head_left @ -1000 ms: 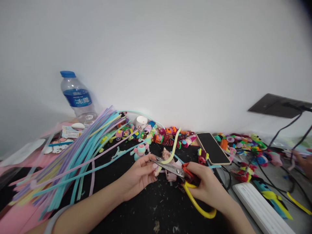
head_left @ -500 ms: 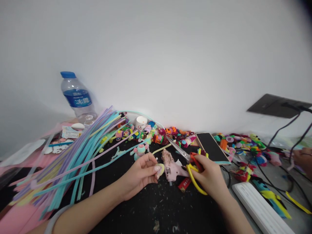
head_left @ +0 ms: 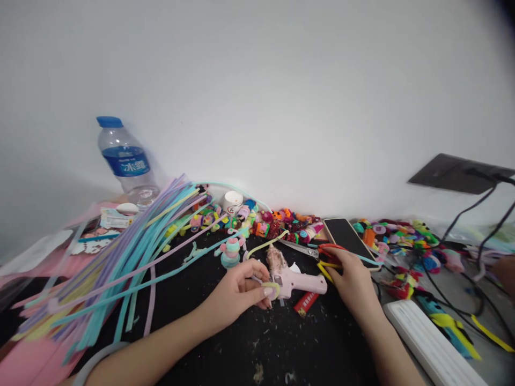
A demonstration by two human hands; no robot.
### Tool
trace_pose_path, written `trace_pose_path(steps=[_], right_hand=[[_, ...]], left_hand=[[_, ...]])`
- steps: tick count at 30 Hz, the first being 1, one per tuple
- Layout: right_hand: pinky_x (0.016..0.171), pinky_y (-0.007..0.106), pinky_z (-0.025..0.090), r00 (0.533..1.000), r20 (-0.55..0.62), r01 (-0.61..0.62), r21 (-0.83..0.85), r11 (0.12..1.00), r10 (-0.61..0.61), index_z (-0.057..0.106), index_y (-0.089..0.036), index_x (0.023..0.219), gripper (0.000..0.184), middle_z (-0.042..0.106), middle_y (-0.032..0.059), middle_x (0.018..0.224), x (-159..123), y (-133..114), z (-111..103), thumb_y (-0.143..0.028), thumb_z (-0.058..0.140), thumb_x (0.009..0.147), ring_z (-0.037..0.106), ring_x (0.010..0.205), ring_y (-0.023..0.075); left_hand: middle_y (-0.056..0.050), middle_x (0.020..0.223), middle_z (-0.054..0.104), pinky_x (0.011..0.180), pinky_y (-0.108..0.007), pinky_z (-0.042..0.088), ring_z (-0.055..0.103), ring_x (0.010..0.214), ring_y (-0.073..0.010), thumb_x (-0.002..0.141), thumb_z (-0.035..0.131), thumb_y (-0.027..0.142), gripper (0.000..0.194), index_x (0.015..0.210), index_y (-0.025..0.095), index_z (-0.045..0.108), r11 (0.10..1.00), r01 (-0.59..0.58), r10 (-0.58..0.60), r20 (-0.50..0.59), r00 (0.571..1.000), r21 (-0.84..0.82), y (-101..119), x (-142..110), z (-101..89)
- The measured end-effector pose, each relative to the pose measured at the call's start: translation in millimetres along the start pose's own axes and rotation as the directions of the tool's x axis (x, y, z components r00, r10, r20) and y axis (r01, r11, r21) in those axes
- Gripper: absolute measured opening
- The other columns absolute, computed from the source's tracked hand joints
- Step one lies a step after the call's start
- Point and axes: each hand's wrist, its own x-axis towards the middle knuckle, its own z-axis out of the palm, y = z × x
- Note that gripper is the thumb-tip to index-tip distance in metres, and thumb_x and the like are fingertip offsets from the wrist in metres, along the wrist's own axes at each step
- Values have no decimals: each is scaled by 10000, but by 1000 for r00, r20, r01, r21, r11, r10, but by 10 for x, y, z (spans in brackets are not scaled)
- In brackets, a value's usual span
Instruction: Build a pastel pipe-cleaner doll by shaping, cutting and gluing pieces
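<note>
My left hand (head_left: 243, 289) pinches a small curled piece of pale yellow pipe cleaner (head_left: 272, 290) between thumb and fingers. My right hand (head_left: 351, 274) has its fingers round the red and yellow handles of a pair of scissors (head_left: 300, 248), whose blades lie low over the table and point left. Between the hands rests a pale pink glue gun (head_left: 303, 282) with a stained nozzle end. Beside its handle is a small red packet (head_left: 306, 304). A pastel pipe-cleaner figure (head_left: 230, 253) stands beyond my left hand, near a loose yellow pipe cleaner (head_left: 263, 248).
A bundle of pastel pipe cleaners (head_left: 132, 268) spreads across the left, before a water bottle (head_left: 126, 161). Colourful figures (head_left: 281, 221), a paper cup (head_left: 233, 202) and a phone (head_left: 348, 238) line the wall. At right are a white power strip (head_left: 430, 343), cables and another person's hand (head_left: 505, 273).
My right hand has lowered the scissors, and their blades now lie flatter. The glue gun's handle has come into view. The yellow piece in my left hand has moved slightly right and down.
</note>
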Motion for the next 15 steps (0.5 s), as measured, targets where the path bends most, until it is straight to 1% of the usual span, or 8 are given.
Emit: trace_pose_path(steps=[4, 6, 8, 9, 10, 11, 13, 15], right_hand=[[839, 421, 467, 997, 60, 34, 101, 994, -40, 597, -174, 1051, 383, 640, 98, 1056, 7, 12, 2, -88, 496, 691, 585, 982, 244], [869, 434, 447, 996, 54, 56, 162, 985, -66, 603, -185, 1051, 381, 623, 95, 1092, 12, -22, -18, -89, 482, 703, 561, 1027, 246], [890, 449, 421, 997, -13, 81, 195, 978, -79, 611, -199, 1025, 335, 594, 94, 1126, 4, -103, -60, -111, 474, 733, 524, 1070, 254], [901, 450, 406, 994, -71, 91, 208, 974, -77, 610, -207, 1017, 306, 575, 94, 1143, -9, -164, -86, -129, 465, 759, 508, 1081, 253], [900, 444, 400, 989, -127, 101, 219, 971, -74, 603, -210, 1010, 273, 576, 95, 1117, -29, -238, -112, -151, 472, 778, 503, 1072, 252], [884, 428, 406, 984, -156, 123, 248, 961, -86, 591, -208, 1003, 245, 581, 95, 1078, -57, -322, -134, -163, 474, 792, 505, 1051, 248], [823, 387, 426, 977, -117, 204, 315, 927, -175, 580, -207, 926, 165, 589, 80, 964, -127, -511, -153, -163, 487, 797, 533, 952, 232], [757, 344, 440, 967, -5, 236, 384, 892, -254, 563, -206, 880, 119, 579, 65, 900, -206, -704, -127, -152, 509, 788, 540, 874, 214]], left_hand=[[5, 596, 649, 578, -237, 484, 616, 568, -137, 703, 671, 204, 115, 773, 184, 582, 1000, 12, -12, -40, 999, 23, 7, 12, 7], [-2, 608, 665, 587, -236, 487, 625, 582, -143, 706, 670, 205, 100, 775, 193, 598, 1000, 0, 0, -56, 998, 13, 11, 17, 7], [-9, 614, 673, 593, -240, 491, 637, 597, -154, 709, 669, 203, 99, 785, 200, 606, 1000, -23, 23, -65, 998, -4, 11, 19, 3], [-13, 623, 675, 595, -241, 493, 644, 608, -161, 710, 669, 202, 101, 789, 200, 606, 999, -32, 31, -68, 997, -9, 10, 19, 1], [-17, 643, 676, 600, -242, 494, 652, 626, -167, 711, 669, 205, 107, 795, 197, 604, 999, -35, 34, -69, 997, -10, 9, 18, 0], [-20, 679, 674, 606, -244, 495, 659, 649, -174, 712, 669, 210, 117, 804, 191, 600, 999, -33, 33, -68, 997, -6, 9, 16, 0], [-21, 775, 655, 613, -247, 496, 668, 691, -186, 712, 671, 226, 152, 829, 180, 587, 1000, -24, 24, -62, 998, 9, 9, 9, 4], [-17, 854, 616, 622, -251, 497, 670, 716, -188, 713, 670, 238, 184, 856, 175, 573, 999, -15, 17, -52, 999, 29, 9, -1, 13]])
